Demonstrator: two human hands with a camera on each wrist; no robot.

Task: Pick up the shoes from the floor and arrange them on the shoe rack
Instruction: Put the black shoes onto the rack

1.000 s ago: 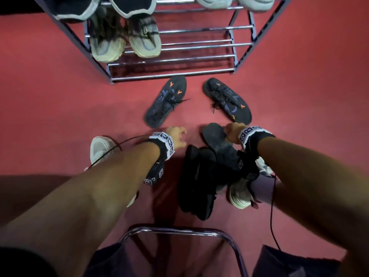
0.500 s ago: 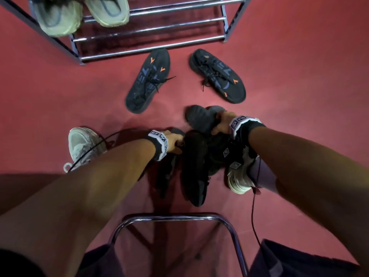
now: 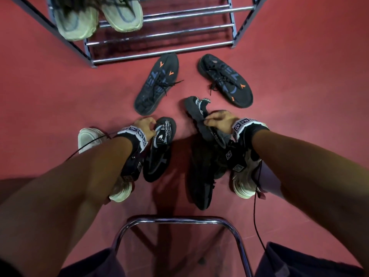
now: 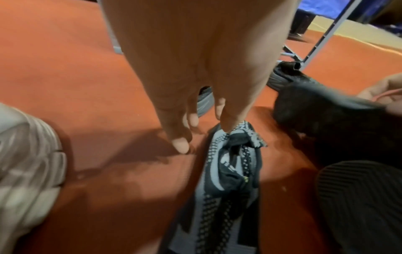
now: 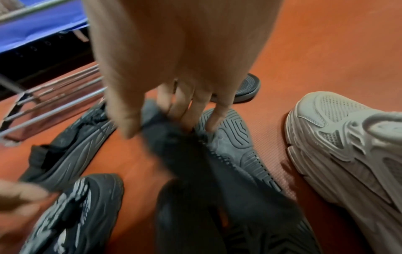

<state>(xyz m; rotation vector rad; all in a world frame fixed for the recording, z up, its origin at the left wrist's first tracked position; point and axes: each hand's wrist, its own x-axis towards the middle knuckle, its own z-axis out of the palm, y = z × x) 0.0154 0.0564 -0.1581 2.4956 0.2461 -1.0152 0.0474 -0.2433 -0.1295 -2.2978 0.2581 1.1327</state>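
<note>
My left hand (image 3: 145,124) pinches the heel collar of a black-and-white knit shoe (image 3: 159,148) lying on the red floor; the left wrist view shows my thumb on its heel tab (image 4: 237,135). To its right my right hand (image 3: 216,119) grips a dark grey shoe (image 3: 196,114) by its collar, tilted with the sole turned sideways (image 5: 232,137). Another black shoe (image 3: 201,176) lies under my right wrist. A pair of dark sneakers with orange marks (image 3: 157,82) (image 3: 225,80) lies in front of the shoe rack (image 3: 159,54).
A beige pair (image 3: 75,25) (image 3: 123,15) sits on the left of the rack's low shelf; the right side shows bare bars. My own feet in pale sneakers (image 3: 87,136) (image 3: 245,184) flank the shoes. A chrome stool frame (image 3: 179,220) is below me.
My left hand has taken the black-and-white shoe by the heel and drawn it left, away from the dark pile. My right hand has raised and tilted the dark grey shoe.
</note>
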